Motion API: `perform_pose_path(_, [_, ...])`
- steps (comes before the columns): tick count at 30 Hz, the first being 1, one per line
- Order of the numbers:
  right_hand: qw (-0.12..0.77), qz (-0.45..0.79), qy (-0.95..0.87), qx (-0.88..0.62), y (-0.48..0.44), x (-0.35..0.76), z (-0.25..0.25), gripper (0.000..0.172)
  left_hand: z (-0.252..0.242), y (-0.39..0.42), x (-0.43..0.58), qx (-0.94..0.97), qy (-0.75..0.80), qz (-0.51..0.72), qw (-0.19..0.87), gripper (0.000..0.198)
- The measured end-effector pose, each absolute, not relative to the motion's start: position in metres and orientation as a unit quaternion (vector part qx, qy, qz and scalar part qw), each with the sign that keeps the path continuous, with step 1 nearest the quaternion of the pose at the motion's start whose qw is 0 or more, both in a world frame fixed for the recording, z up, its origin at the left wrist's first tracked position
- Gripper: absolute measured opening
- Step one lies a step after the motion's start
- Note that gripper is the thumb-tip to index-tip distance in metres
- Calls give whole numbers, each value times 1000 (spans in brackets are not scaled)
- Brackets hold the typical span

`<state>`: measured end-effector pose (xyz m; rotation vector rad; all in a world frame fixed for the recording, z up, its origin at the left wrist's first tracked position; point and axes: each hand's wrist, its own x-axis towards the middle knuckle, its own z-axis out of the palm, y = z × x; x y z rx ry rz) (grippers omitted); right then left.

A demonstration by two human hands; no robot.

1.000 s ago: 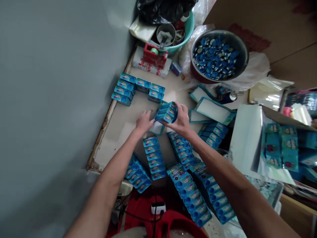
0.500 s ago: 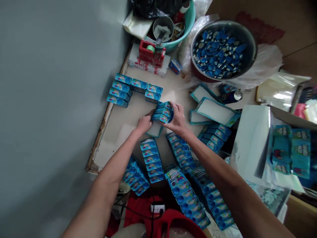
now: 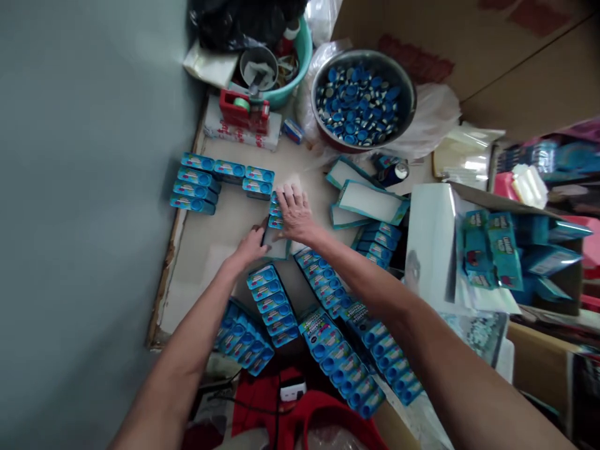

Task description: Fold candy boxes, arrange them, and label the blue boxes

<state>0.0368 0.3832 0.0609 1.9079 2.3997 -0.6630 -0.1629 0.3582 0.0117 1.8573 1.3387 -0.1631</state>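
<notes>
Right hand (image 3: 296, 212) moved onto packs (image 3: 275, 222), one can (image 3: 392, 177)

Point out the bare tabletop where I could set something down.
Bare tabletop lies left of the left hand, bordered by the blue packs along the wall and the worn table edge. A narrower strip separates the right hand from the blue-edged white pieces. The near side is crowded with rows of packs.
</notes>
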Motion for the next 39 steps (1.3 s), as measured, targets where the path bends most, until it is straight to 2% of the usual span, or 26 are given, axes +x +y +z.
perform_pose_path(2, [-22,-228,768,598,386,50,68,132,26,353,-178,733,524,-42,431,62])
perform_pose_path(6, [-145,-193,743,625,412,62,72,105,50,338,-219,672,620,94,395,45])
perform_pose_path(8, [-165,-186,745,619,433,50,69,108,60,337,-234,648,663,133,351,39])
perform_pose_path(12, [-116,-192,772,595,472,9,59,125,76,351,-253,654,692,204,228,37])
perform_pose_path(14, [-90,-183,776,596,483,-5,54,122,83,363,-263,650,705,228,169,37])
perform_pose_path(16, [-70,-171,775,605,487,-12,52,109,88,374,-276,639,716,239,149,36])
perform_pose_path(21, [-16,-150,755,638,470,-14,60,61,84,383,-297,615,727,254,170,32])
perform_pose_path(24, [10,-143,757,638,444,-24,71,51,76,380,-292,618,721,251,189,34])
perform_pose_path(28, [-2,-164,793,586,419,-47,79,55,70,379,-280,617,723,248,187,35])
perform_pose_path(33, [-23,-141,801,582,436,-74,76,63,65,381,-278,601,733,264,176,32])
perform_pose_path(39, [-27,-107,791,602,476,-82,45,117,56,350,-288,589,744,261,179,30])
